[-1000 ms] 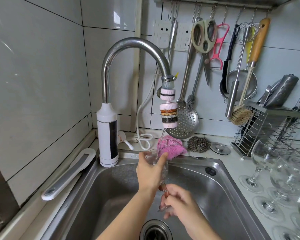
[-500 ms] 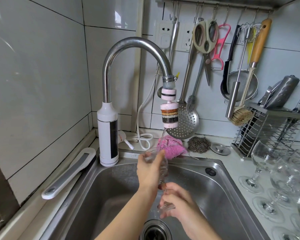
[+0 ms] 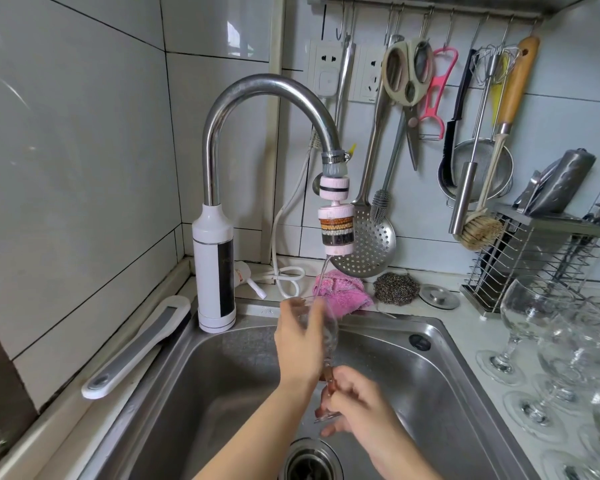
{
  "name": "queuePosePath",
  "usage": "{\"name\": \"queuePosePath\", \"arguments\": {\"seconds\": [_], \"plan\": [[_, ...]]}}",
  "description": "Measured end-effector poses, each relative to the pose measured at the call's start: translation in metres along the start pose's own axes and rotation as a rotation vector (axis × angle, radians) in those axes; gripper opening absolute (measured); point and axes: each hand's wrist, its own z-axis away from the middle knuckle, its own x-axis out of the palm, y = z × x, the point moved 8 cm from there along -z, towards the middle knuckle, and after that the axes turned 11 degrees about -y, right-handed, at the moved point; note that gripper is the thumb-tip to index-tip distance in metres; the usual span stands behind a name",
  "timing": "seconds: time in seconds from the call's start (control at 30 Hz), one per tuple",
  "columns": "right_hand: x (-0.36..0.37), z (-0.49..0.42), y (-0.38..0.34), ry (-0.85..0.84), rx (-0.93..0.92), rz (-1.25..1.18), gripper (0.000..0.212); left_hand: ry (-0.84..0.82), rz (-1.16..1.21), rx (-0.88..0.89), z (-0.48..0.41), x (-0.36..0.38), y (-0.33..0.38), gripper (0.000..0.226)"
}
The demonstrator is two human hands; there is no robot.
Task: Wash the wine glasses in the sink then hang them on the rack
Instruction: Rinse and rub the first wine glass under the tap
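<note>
Over the brushed stainless-steel sink (image 3: 440,382), the left hand (image 3: 300,344) wraps its fingers around the bowl of a clear, thin-walled wine glass (image 3: 328,336), held upright under a thin stream from the curved chrome faucet (image 3: 257,95). The right hand (image 3: 357,401) pinches the slender stem just above the round foot. More clear stemmed glasses (image 3: 534,320) stand on the pale table at right, near a wire rack (image 3: 520,258).

A home kitchen: grey-tiled walls, stainless steel sink (image 3: 440,368) under a curved chrome tap (image 3: 267,98), hook rail (image 3: 430,8) hung with beige-handled scissors (image 3: 409,74), perforated steel skimmer (image 3: 368,244), wooden-handled brush (image 3: 482,226), clear stemmed glasses (image 3: 534,320) on the counter.
</note>
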Motion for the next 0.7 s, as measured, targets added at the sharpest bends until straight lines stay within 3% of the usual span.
{"name": "queuePosePath", "arguments": {"seconds": [0.03, 0.17, 0.23, 0.3, 0.37, 0.57, 0.63, 0.7], "plan": [[0.000, 0.000, 0.000, -0.004, 0.002, 0.003, 0.029, 0.030, 0.064, -0.041, -0.001, -0.003, -0.005, 0.030], [0.002, 0.000, 0.002, -0.021, 0.020, -0.001, 0.030, 0.010, 0.303, -0.237, -0.003, -0.001, -0.024, 0.041], [0.001, 0.000, 0.001, -0.014, 0.017, -0.037, 0.029, -0.032, 0.221, -0.184, -0.004, 0.000, -0.019, 0.053], [0.001, 0.000, 0.000, -0.015, 0.012, -0.078, 0.029, -0.094, -0.010, -0.028, -0.003, 0.003, -0.002, 0.064], [0.000, 0.001, 0.000, -0.010, 0.012, -0.098, 0.029, -0.125, -0.075, 0.031, -0.002, 0.008, 0.003, 0.060], [0.004, 0.002, 0.000, -0.023, 0.031, -0.083, 0.026, -0.027, 0.425, -0.345, -0.003, 0.002, -0.030, 0.034], [0.005, 0.002, 0.001, -0.017, 0.039, -0.136, 0.026, -0.067, 0.332, -0.259, -0.004, 0.002, -0.024, 0.051], [0.004, 0.002, 0.000, -0.018, 0.025, -0.228, 0.025, -0.119, 0.085, -0.085, -0.003, 0.004, -0.008, 0.068]]}}
